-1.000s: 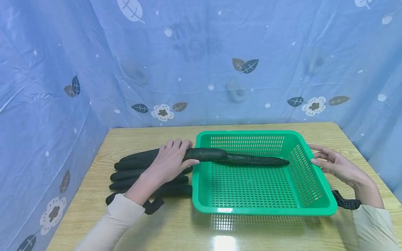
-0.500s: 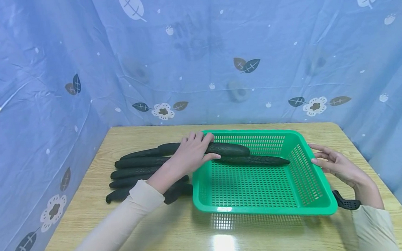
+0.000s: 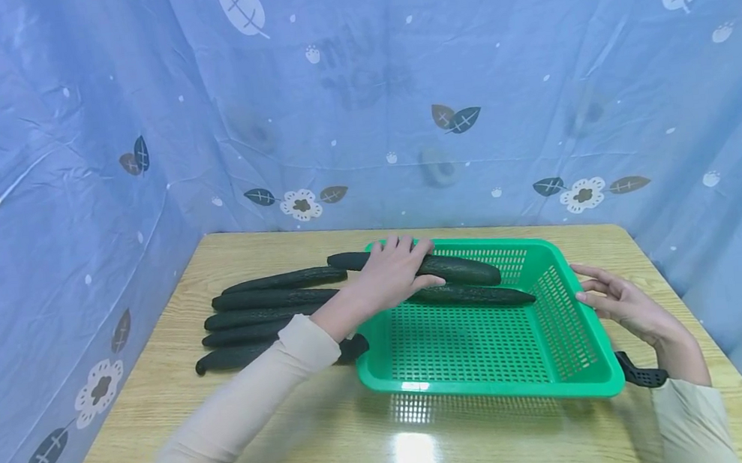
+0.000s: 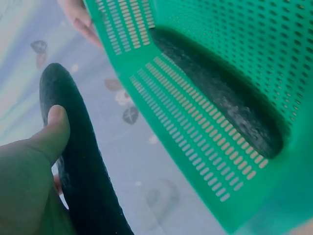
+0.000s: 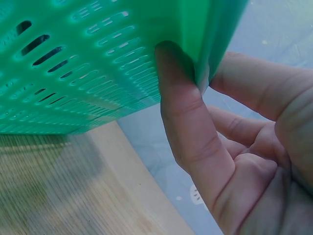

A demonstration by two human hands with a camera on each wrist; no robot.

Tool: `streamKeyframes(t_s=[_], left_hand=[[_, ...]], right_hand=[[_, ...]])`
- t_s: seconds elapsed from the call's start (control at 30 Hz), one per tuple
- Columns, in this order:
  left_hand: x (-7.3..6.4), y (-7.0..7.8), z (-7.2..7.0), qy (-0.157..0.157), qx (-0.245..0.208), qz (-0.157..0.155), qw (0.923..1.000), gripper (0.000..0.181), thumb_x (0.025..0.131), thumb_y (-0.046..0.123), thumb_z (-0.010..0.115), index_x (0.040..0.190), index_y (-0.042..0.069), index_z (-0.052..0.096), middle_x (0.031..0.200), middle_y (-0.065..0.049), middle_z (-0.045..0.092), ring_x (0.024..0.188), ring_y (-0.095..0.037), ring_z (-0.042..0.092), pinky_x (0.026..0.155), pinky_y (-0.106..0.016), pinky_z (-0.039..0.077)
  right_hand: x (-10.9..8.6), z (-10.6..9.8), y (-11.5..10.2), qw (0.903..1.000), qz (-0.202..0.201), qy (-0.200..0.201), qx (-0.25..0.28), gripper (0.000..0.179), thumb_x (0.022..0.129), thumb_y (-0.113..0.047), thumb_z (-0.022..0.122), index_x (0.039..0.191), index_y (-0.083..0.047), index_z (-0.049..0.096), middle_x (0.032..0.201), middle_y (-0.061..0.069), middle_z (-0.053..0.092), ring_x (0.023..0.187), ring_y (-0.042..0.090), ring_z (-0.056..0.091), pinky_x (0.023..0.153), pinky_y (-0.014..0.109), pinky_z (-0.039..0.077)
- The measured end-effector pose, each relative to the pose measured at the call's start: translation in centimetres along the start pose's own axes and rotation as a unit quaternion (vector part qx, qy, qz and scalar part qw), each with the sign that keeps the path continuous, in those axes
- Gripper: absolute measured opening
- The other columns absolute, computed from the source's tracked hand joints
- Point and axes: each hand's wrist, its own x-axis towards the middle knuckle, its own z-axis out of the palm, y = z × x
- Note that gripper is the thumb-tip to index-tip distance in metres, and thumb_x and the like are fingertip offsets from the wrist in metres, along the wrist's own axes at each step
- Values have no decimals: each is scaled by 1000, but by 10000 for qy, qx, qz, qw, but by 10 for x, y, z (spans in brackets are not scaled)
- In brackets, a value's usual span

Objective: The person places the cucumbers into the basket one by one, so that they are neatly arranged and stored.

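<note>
My left hand (image 3: 392, 278) grips a long dark green cucumber (image 3: 465, 270) over the back left part of a green plastic basket (image 3: 483, 393). In the left wrist view the thumb lies along this held cucumber (image 4: 83, 156), apart from the basket wall (image 4: 181, 132). A second cucumber (image 3: 479, 295) lies inside the basket, along its back wall. At the basket's right end, my right hand (image 3: 631, 313) pinches the rim; the right wrist view shows thumb and fingers (image 5: 188, 117) on either side of it. The left forearm partly hides the cucumbers on the table.
Several more cucumbers (image 3: 263, 299) lie side by side on the wooden table (image 3: 284, 437), left of the basket. A patterned blue curtain (image 3: 357, 97) hangs behind the table and along both sides.
My left hand has carried the cucumber rightward, from above the row and the basket's left rim to farther over the basket. The right hand and basket have stayed in place.
</note>
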Motion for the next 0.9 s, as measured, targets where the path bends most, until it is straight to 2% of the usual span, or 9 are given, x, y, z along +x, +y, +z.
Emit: streamKeyframes(t_s=[0.27,0.4,0.5,0.7,0.9], left_hand=[[19,21,6,-180,57,85,9998,56,88,64,34,128,24,36,117,-3,45,99,-21,38,80,-36,36],[27,32,13,-310,-5,107,9995,54,89,63,34,125,23,35,113,-3,45,95,-21,36,76,-36,36],[34,39,19,-394,-6,60,9992,54,89,63,34,126,24,34,114,-3,45,95,-22,36,78,-38,37],[47,50,33,-639,-91,-100,9979,63,88,65,32,137,26,29,128,-5,44,112,-26,41,91,-47,40],[56,58,50,-965,-264,-285,9946,67,88,64,33,144,28,22,140,-7,38,128,-31,35,98,-50,37]], right_hand=[[-1,2,0,9999,116,4,-109,56,99,-12,45,148,-10,19,112,-5,48,88,6,55,68,26,47],[-2,2,-1,9999,132,-9,-75,56,99,-12,45,148,-11,19,111,-5,48,88,6,57,69,25,48],[-2,2,0,9999,101,-13,-61,55,99,-12,44,148,-11,19,111,-6,49,87,6,57,69,25,48],[-2,2,1,10000,35,-22,-55,55,99,-11,44,148,-11,19,111,-6,48,89,5,56,70,24,47],[-2,3,1,10000,23,-30,-60,55,99,-11,44,148,-11,19,111,-5,48,90,5,55,69,25,47]])
